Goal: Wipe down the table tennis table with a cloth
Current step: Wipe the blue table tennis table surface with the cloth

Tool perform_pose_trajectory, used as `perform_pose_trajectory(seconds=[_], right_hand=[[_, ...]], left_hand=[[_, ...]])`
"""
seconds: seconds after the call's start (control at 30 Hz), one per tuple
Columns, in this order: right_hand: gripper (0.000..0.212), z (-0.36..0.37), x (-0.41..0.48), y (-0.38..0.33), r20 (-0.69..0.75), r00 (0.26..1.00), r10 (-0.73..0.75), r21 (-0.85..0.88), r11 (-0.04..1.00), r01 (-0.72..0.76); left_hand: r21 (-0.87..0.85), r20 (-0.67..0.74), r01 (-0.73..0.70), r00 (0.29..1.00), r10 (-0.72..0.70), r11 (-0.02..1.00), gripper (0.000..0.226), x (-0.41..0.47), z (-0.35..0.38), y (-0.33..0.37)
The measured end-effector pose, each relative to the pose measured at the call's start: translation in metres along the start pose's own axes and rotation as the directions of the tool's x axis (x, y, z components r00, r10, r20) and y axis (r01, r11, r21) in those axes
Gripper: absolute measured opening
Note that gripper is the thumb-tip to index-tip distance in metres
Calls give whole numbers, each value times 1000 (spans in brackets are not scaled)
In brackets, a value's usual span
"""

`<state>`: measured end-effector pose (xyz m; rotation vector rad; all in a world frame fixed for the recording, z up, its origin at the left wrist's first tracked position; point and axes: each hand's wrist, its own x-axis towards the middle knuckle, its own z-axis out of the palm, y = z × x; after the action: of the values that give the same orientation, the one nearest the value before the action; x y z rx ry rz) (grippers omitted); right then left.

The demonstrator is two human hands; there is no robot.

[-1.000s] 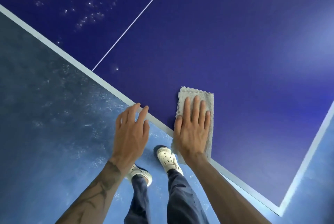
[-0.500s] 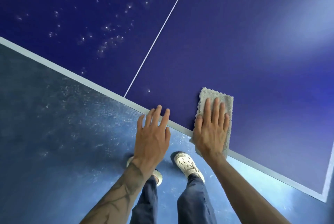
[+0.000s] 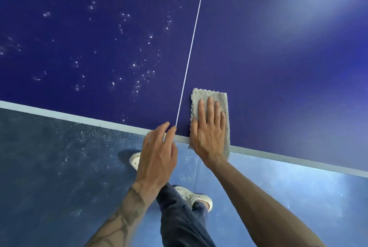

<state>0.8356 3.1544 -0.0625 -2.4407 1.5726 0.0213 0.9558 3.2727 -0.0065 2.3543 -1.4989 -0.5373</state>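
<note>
The dark blue table tennis table (image 3: 268, 71) fills the upper part of the view, with a pale end stripe along its near edge and a thin white centre line (image 3: 191, 47). A folded grey cloth (image 3: 219, 97) lies flat on the table just right of that line, its lower end over the edge stripe. My right hand (image 3: 209, 133) presses on the cloth with straight fingers. My left hand (image 3: 157, 153) hovers at the table edge beside it, fingers straight, fingertips at the stripe where the centre line ends. White specks dot the table left of the centre line.
Below the table edge lies a blue speckled floor (image 3: 59, 177). My legs in dark trousers (image 3: 179, 223) and white perforated shoes (image 3: 195, 197) stand close to the table edge.
Both hands and the cloth have slid left along the near edge, reaching the centre line. The view has turned, so the table edge runs flatter across the frame.
</note>
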Motion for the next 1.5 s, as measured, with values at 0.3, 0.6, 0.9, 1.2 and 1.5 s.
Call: perform_pose_trajectory(seconds=[0.3, 0.6, 0.9, 1.2, 1.5], right_hand=[[67, 27, 19, -92, -93, 963, 252, 48, 967, -249], [66, 33, 46, -167, -84, 805, 587, 140, 807, -573], [62, 39, 53, -249, -77, 733, 676, 222, 729, -648], [61, 50, 64, -303, -90, 420, 903, 238, 429, -871], [62, 56, 71, -305, -136, 335, 933, 285, 360, -888]], left_hand=[[42, 59, -135, 989, 133, 990, 45, 60, -55, -107], [64, 212, -228, 954, 210, 971, 47, 109, -122, -194], [72, 317, -398, 879, 357, 915, 49, 166, -173, -253], [68, 430, -709, 656, 621, 702, 52, 222, -224, -346], [60, 461, -896, 417, 784, 441, 55, 306, -199, -321]])
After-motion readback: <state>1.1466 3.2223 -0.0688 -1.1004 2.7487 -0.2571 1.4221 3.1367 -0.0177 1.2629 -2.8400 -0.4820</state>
